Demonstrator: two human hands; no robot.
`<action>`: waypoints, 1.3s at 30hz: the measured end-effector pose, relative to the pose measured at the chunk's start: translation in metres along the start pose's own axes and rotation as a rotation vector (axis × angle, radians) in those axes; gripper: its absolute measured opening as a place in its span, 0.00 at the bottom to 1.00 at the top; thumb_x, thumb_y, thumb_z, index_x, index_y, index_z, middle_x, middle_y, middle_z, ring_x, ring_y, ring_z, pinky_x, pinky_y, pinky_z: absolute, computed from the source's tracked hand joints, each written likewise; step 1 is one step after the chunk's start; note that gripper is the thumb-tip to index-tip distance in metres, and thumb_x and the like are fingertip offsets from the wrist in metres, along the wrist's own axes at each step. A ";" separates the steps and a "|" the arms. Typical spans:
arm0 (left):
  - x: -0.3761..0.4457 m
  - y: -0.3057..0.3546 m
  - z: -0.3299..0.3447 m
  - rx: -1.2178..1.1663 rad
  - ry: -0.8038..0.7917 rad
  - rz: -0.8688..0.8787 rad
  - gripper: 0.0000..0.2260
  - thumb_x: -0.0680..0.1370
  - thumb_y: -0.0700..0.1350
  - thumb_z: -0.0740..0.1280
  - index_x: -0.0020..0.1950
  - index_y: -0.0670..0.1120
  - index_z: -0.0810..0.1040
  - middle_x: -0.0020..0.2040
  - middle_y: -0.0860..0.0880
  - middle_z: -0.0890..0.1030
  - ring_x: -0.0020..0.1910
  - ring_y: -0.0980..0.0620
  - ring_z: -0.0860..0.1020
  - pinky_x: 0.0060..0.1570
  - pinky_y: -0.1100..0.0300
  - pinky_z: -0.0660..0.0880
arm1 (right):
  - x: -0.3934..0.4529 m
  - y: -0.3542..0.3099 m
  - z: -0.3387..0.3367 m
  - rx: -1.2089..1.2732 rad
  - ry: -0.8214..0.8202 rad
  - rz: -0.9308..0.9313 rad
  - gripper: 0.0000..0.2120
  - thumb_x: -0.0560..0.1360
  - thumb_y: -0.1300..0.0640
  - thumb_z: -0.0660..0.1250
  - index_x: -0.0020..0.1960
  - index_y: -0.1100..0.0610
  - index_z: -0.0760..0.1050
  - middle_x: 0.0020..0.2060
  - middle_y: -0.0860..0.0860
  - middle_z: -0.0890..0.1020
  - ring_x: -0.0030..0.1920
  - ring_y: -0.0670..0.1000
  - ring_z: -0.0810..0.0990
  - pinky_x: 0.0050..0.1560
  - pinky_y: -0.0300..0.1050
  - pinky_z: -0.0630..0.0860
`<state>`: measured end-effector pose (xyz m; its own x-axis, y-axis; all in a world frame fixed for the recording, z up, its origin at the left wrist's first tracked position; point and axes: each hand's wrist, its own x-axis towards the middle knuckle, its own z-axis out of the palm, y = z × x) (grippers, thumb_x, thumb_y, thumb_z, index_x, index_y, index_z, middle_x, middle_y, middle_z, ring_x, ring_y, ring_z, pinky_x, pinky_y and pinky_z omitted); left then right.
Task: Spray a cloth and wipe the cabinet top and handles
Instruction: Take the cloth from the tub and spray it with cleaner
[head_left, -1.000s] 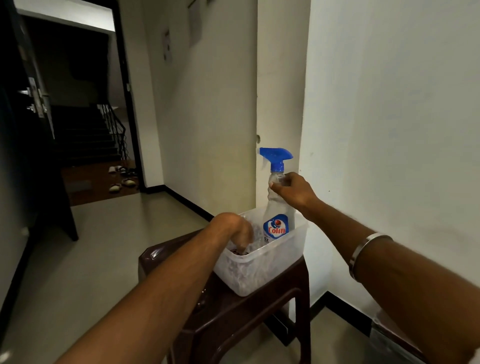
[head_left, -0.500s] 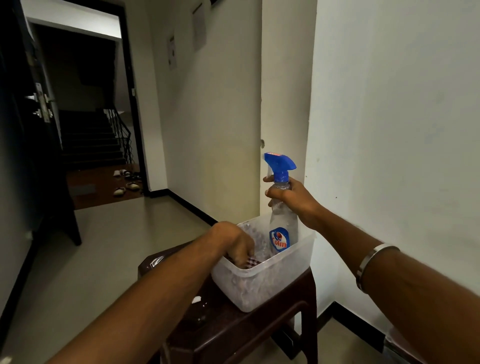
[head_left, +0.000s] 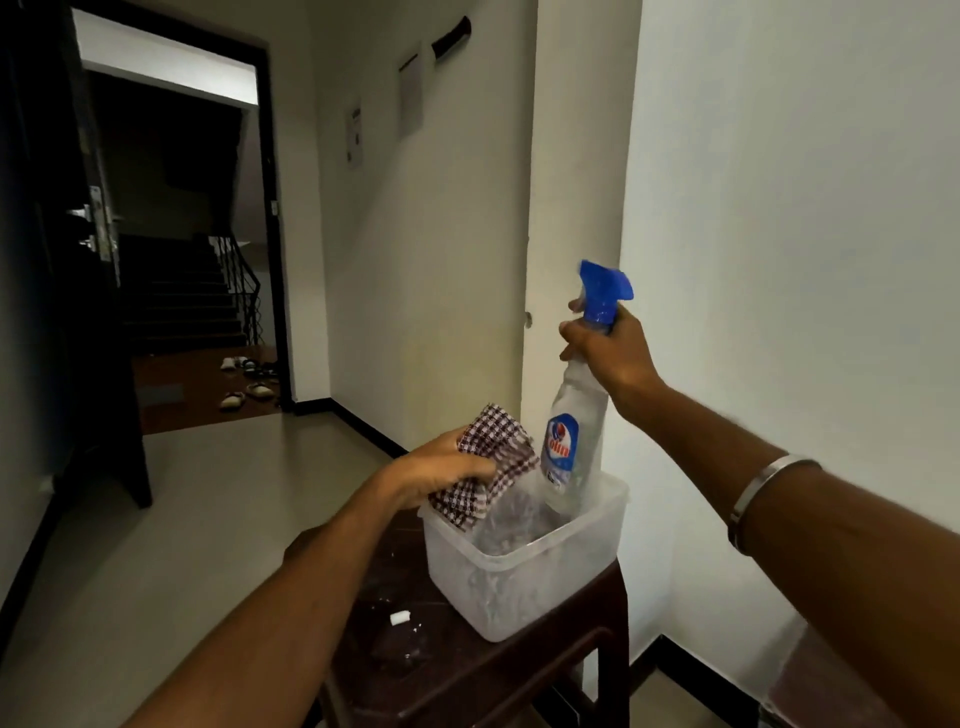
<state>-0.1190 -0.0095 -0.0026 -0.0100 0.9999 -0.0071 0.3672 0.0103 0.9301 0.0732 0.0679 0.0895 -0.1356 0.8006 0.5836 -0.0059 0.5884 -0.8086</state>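
Now both lift clear of the translucent tub (head_left: 524, 587): left hand (head_left: 441, 470) clutching the checked cloth (head_left: 493, 457), right hand (head_left: 610, 353) gripping the clear blue-triggered spray bottle (head_left: 571, 431).

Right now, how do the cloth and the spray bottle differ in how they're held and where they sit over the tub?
The checked cloth is bunched in the left hand, draping over the tub's near-left rim. The spray bottle is gripped at its neck by the right hand, tilted, its base still inside the tub. The cloth is soft and patterned; the bottle is clear with a blue trigger. Both are lifted, one per hand.
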 end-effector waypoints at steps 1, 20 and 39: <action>-0.002 0.001 0.000 -0.086 0.032 -0.003 0.13 0.74 0.38 0.68 0.57 0.48 0.73 0.52 0.45 0.81 0.50 0.48 0.79 0.49 0.56 0.77 | 0.001 -0.013 -0.002 -0.005 0.021 -0.037 0.16 0.74 0.61 0.67 0.61 0.60 0.73 0.53 0.55 0.80 0.41 0.52 0.82 0.44 0.43 0.80; -0.006 0.044 0.064 -0.927 0.271 0.094 0.28 0.80 0.63 0.52 0.64 0.43 0.77 0.55 0.39 0.83 0.54 0.39 0.81 0.47 0.45 0.79 | -0.117 -0.027 -0.034 -0.275 -0.155 0.149 0.14 0.76 0.49 0.67 0.49 0.61 0.77 0.36 0.59 0.83 0.30 0.48 0.79 0.35 0.37 0.74; 0.010 0.033 0.082 -0.841 0.187 0.069 0.27 0.81 0.61 0.49 0.57 0.44 0.80 0.43 0.44 0.86 0.45 0.44 0.83 0.41 0.50 0.79 | -0.124 -0.004 -0.025 -0.371 -0.124 0.105 0.07 0.77 0.51 0.65 0.46 0.54 0.72 0.33 0.47 0.76 0.33 0.45 0.76 0.33 0.32 0.68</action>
<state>-0.0308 0.0014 -0.0017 -0.1933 0.9798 0.0509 -0.4370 -0.1324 0.8897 0.1148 -0.0309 0.0226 -0.2349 0.8523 0.4673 0.3697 0.5230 -0.7680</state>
